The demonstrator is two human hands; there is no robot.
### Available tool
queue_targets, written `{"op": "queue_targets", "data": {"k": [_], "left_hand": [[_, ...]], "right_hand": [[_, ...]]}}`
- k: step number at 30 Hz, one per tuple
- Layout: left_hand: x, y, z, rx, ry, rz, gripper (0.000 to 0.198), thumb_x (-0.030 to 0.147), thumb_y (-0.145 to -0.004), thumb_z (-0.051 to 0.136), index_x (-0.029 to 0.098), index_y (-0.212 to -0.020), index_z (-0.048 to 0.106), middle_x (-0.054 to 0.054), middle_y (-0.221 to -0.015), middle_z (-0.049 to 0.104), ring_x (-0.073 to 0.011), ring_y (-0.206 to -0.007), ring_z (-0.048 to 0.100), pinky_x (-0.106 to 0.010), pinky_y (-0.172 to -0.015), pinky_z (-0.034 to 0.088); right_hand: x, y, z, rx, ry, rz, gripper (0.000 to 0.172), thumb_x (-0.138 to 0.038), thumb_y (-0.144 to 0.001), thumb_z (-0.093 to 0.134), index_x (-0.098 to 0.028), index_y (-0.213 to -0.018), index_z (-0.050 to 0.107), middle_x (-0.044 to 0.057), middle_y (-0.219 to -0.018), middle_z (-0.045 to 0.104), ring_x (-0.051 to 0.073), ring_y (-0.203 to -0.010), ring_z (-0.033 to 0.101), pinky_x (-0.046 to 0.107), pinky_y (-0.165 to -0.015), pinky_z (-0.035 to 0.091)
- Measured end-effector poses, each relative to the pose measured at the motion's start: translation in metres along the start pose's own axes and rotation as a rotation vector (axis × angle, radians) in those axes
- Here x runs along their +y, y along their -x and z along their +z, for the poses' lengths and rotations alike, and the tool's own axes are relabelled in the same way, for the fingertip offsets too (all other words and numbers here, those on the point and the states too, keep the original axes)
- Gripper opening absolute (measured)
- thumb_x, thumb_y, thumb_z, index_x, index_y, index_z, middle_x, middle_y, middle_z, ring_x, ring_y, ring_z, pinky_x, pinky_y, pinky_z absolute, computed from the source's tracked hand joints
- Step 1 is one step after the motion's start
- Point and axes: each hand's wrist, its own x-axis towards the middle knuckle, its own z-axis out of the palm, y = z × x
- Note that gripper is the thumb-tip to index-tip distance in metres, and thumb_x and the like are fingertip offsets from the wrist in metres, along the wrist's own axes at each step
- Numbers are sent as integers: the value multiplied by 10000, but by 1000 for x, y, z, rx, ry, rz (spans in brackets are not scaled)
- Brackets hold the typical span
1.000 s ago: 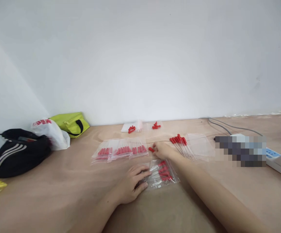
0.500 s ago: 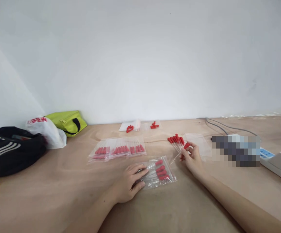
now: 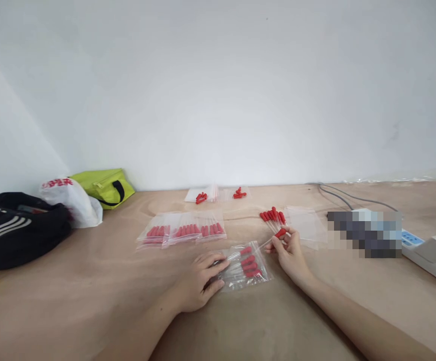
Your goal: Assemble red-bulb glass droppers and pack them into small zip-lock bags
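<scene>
My left hand [image 3: 200, 281] lies over the left end of a clear zip bag [image 3: 233, 286], fingers stretched and thumb apart, resting on the plastic. Inside that bag are several droppers [image 3: 248, 260] with red bulbs and clear stems pointing left. Between the thumb and fingers of my right hand [image 3: 289, 253] is a single dropper [image 3: 280, 233], pinched near its red bulb. Its stem slants down-left towards the bag's right edge; I cannot tell whether the tip is inside. Just behind my right hand, a fan of loose droppers [image 3: 272, 215] lies on the table.
Filled zip bags [image 3: 182, 230] overlap at centre-left. Loose red bulbs [image 3: 201, 197] lie on bags by the wall. A flat clear bag [image 3: 306, 225] is behind my right hand. A power strip [image 3: 411, 237] stands right; a black bag [image 3: 22, 235] and green bag [image 3: 107, 186] left.
My right hand has moved left and slightly down with the dropper, bringing its stem to the zip bag's right edge. My left hand has stayed on the bag.
</scene>
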Motion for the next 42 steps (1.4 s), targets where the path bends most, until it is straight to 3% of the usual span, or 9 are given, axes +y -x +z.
{"op": "queue_targets", "data": {"k": [7, 13, 20, 26, 29, 32, 35, 39, 42], "left_hand": [[0, 1, 0, -6, -5, -10, 406, 264, -845, 439, 252, -1251, 445, -60, -1293, 451, -237, -1200, 382, -443, -997, 319], [1, 1, 1, 9, 12, -23, 439, 257, -835, 453, 247, -1271, 402, -59, -1288, 456, -227, -1194, 387, -436, -996, 326], [1, 1, 0, 17, 26, -23, 440, 260, -825, 475, 265, -1260, 411, -52, -1277, 470, -230, -1181, 401, -435, -988, 334], [2, 1, 0, 32, 31, -24, 437, 268, -824, 479, 266, -1257, 418, -48, -1266, 482, -223, -1173, 409, -426, -992, 331], [2, 1, 0, 24, 39, -36, 437, 268, -823, 480, 255, -1256, 423, -53, -1268, 482, -226, -1175, 407, -431, -996, 323], [2, 1, 0, 33, 58, -33, 430, 261, -816, 493, 252, -1243, 439, -52, -1263, 488, -224, -1169, 414, -430, -1001, 317], [2, 1, 1, 44, 77, -20, 425, 259, -807, 506, 250, -1229, 453, -51, -1249, 502, -219, -1164, 422, -423, -999, 324], [0, 1, 2, 90, 89, 9, 414, 262, -804, 509, 252, -1216, 464, -47, -1253, 497, -219, -1177, 409, -410, -990, 345], [-5, 0, 5, 206, 62, 3, 362, 277, -811, 501, 243, -1172, 495, -54, -1224, 511, -232, -1188, 390, -435, -1000, 325]], "right_hand": [[-3, 3, -1, 52, -22, 45, 488, -438, -652, 656, -249, -930, 303, -94, -622, 513, 119, -513, 567, 266, -512, 492], [0, 6, 5, -25, 42, 73, 431, -457, -601, 686, -221, -799, 384, -45, -609, 558, 139, -556, 567, 280, -541, 471], [1, 7, 1, -169, 505, 2, 264, -428, -638, 645, -174, -667, 578, -19, -547, 500, 115, -489, 439, 252, -468, 363], [-11, 9, 5, -466, 541, -107, 341, -453, -787, 473, -193, -700, 675, 56, -807, 594, 173, -776, 553, 287, -701, 431], [-11, 7, 5, -546, 458, 0, 440, -523, -808, 400, -172, -694, 640, 43, -741, 615, 178, -733, 559, 296, -683, 434], [-6, 2, 6, -437, 385, 115, 424, -564, -776, 426, -168, -792, 575, 12, -668, 596, 158, -633, 546, 281, -598, 429], [-2, -2, 8, -370, 366, 184, 472, -534, -642, 616, -174, -931, 521, -31, -594, 560, 141, -574, 535, 264, -561, 415], [-9, -8, 7, -584, 288, 340, 417, -528, -538, 692, -167, -672, 533, -49, -504, 515, 108, -503, 499, 236, -511, 392], [-22, -13, -1, -585, 191, 395, 421, -540, -548, 683, -177, -587, 475, -67, -474, 491, 69, -428, 429, 201, -436, 340]]}}
